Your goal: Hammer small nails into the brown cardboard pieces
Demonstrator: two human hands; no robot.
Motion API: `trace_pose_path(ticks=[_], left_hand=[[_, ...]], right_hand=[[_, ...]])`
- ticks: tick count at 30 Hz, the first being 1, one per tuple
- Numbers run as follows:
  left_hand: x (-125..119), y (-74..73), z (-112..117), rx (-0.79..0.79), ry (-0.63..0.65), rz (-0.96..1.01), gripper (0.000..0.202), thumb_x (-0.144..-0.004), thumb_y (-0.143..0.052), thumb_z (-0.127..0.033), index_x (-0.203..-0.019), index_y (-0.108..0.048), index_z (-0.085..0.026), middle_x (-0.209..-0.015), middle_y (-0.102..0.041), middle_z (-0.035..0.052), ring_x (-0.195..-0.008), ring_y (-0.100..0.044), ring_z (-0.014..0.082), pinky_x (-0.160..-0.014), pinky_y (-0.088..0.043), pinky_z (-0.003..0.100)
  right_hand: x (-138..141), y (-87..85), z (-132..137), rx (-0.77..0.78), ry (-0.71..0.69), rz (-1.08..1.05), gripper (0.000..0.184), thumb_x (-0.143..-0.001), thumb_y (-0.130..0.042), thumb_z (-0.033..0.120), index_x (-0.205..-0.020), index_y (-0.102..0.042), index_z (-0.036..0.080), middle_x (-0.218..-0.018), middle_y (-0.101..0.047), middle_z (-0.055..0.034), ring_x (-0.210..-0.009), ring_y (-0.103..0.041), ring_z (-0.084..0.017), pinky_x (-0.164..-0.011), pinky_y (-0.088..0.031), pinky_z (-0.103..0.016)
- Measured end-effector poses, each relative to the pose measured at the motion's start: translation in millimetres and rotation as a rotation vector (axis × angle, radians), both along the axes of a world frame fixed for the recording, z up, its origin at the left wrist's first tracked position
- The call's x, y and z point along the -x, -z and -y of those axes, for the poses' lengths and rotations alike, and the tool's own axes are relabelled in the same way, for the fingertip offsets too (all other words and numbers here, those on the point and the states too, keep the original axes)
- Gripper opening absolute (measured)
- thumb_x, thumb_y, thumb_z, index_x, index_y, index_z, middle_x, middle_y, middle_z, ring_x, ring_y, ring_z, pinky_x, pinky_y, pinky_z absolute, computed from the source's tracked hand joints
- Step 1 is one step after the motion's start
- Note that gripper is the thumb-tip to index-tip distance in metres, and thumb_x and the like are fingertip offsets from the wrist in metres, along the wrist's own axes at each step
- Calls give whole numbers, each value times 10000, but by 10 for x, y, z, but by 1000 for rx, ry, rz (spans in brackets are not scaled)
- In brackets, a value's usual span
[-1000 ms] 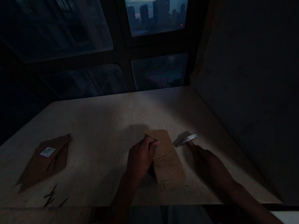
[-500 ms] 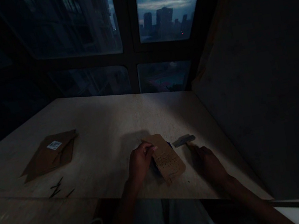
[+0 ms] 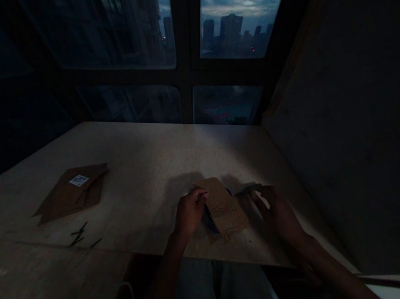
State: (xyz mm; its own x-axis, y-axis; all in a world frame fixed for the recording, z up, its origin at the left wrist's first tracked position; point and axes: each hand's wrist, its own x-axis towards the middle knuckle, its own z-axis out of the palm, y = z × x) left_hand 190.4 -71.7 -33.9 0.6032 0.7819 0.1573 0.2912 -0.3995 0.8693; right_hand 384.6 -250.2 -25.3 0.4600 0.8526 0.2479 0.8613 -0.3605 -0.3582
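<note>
A brown piece of cardboard (image 3: 226, 209), dotted with small holes, lies in front of me over something dark blue (image 3: 209, 220) whose kind I cannot make out. At the cardboard's upper left edge my left hand (image 3: 191, 212) is closed in a pinch; whatever lies between its fingertips is too small to name. To the right of the cardboard, my right hand (image 3: 279, 211) is closed around a hammer (image 3: 248, 190). The hammer's head points left, just above the table and apart from the cardboard. Its handle is mostly hidden by my fingers and the dark.
On the left of the pale table (image 3: 141, 165) lies a stack of brown cardboard pieces (image 3: 65, 199) with a white label (image 3: 78, 180). Several thin dark sticks (image 3: 77, 234) lie nearer me. A wall (image 3: 357, 142) bounds the right side, windows the back.
My right hand has shifted its hold so that the fingers are closer to the hammer's head. The left hand keeps its pinch at the cardboard. The whole view has tilted slightly.
</note>
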Motion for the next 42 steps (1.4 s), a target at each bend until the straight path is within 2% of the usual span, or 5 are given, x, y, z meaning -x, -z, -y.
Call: trace_pose_path(ticks=[12, 20, 27, 36, 42], left_hand=[[-63, 152, 89, 202, -65, 243, 304, -843, -566, -473, -892, -660, -188, -838, -703, 31, -832, -647, 202, -762, -480, 286], [-29, 0, 273, 443, -45, 365, 369, -825, -590, -559, -847, -593, -191, -740, -646, 19, -714, -607, 177, -654, -458, 259], [189, -159, 480, -63, -178, 19, 285, -957, -414, -427, -980, -612, -223, -846, -716, 48, -760, -661, 207, -684, -435, 296], [500, -227, 748, -165, -362, -1, 248, -989, -359, -333, -959, -579, -223, -793, -729, 45, -700, -700, 202, -600, -478, 274], [744, -252, 618, -452, -73, -127, 338, -821, -421, -60, -1029, -627, -229, -941, -767, 54, -853, -742, 205, -710, -536, 278]], right_hand=[[461, -49, -262, -16, 38, -858, 539, -773, -675, 519, -1136, -584, 131, -622, -649, 1, -457, -596, -174, -450, -407, -277], [540, -201, -62, -110, 56, -1039, 568, -758, -676, 637, -1039, -670, 143, -784, -700, -43, -623, -632, -166, -500, -406, -247], [981, -412, 82, -156, 128, -1210, 493, -765, -668, 644, -969, -617, 198, -686, -658, -8, -556, -604, -176, -477, -411, -248], [1320, -376, 145, -184, 99, -1277, 365, -747, -681, 519, -938, -572, 227, -596, -626, 37, -493, -558, -150, -462, -398, -221], [1425, -266, 126, -108, 120, -1478, 528, -667, -731, 478, -1092, -660, 173, -627, -660, 4, -473, -574, -166, -486, -441, -262]])
